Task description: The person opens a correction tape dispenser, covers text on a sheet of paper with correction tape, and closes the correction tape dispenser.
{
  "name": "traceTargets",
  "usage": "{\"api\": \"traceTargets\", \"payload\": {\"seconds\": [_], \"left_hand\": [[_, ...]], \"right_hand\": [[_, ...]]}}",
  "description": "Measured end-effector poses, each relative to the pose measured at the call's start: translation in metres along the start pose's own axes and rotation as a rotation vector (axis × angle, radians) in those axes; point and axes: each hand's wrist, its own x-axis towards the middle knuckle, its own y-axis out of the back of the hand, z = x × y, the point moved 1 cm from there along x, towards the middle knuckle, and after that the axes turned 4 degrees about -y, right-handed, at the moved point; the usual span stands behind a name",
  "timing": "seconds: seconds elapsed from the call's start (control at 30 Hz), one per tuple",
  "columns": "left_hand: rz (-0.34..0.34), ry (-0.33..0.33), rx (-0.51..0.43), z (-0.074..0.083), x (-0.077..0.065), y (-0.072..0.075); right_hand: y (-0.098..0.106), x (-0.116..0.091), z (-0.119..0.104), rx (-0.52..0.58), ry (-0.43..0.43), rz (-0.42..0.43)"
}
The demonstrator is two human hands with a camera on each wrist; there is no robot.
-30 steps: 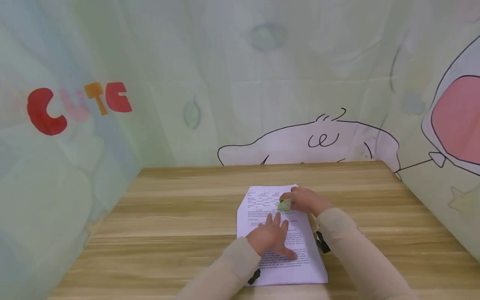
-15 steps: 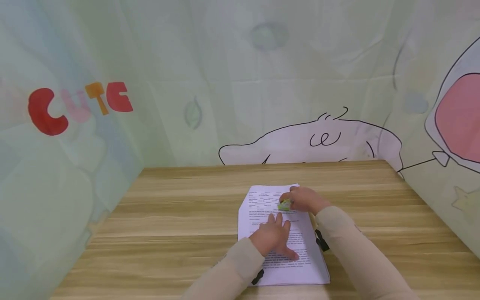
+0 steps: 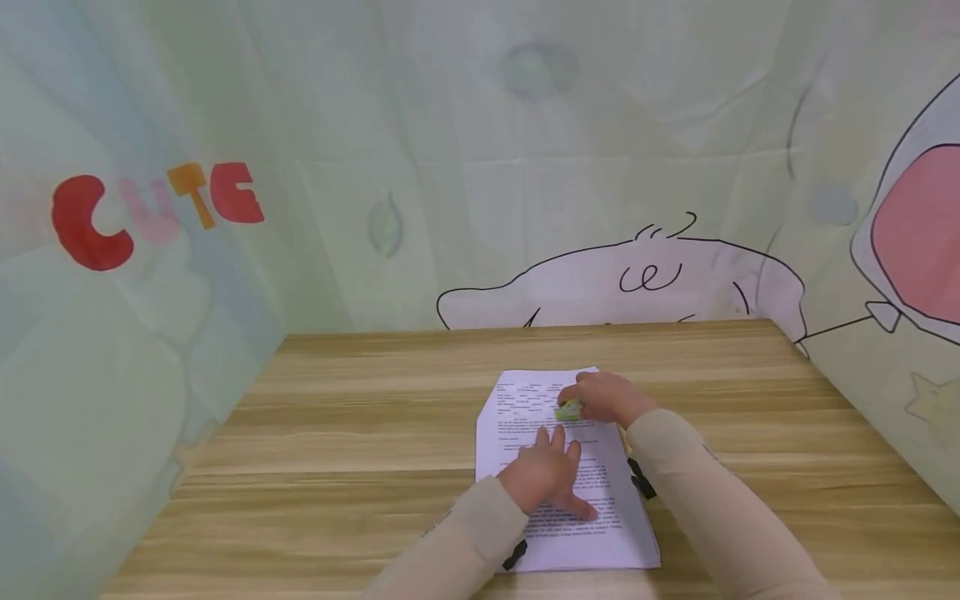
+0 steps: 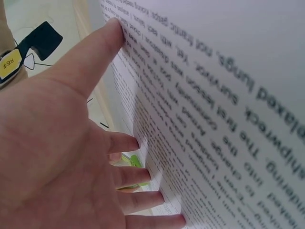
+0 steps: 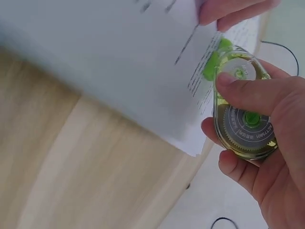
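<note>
A stack of printed paper (image 3: 581, 552) lies on the wooden table in the head view. My left hand (image 3: 546, 477) rests on the sheet with fingers spread; in the left wrist view its fingertips and thumb touch the text. My right hand (image 3: 611, 398) grips a correction tape (image 3: 568, 411) near the upper right part of the page. The right wrist view shows the correction tape (image 5: 243, 129) as a clear case with grey wheels and a green tip, pinched between thumb and fingers. Its tip is at the printed lines; whether it touches them I cannot tell.
The wooden table (image 3: 360, 433) extends around the paper on all sides. Printed cloth walls (image 3: 360, 167) stand behind and at both sides of it. A dark strap (image 4: 43, 40) with a yellow label is on the right wrist.
Between half a second ago and now, the right hand and correction tape shift very slightly left. The left hand stays on the page, and the paper keeps its place.
</note>
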Motion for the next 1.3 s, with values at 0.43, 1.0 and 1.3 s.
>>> {"api": "traceTargets", "payload": {"seconds": [0.43,1.0,1.3], "left_hand": [[0.024,-0.019,-0.007,-0.0013,0.0010,-0.0008],[0.005,-0.001,-0.011,-0.0012,0.0043,-0.0026],[0.001,0.003,-0.019,-0.0011,0.0035,-0.0016]], "right_hand": [[0.0068,-0.0011,-0.0045,-0.102,0.012,-0.031],[0.0087,-0.0042,-0.0052,-0.107,0.011,-0.058],[0.0052,-0.0017,-0.0012,-0.113,0.018,-0.033]]}}
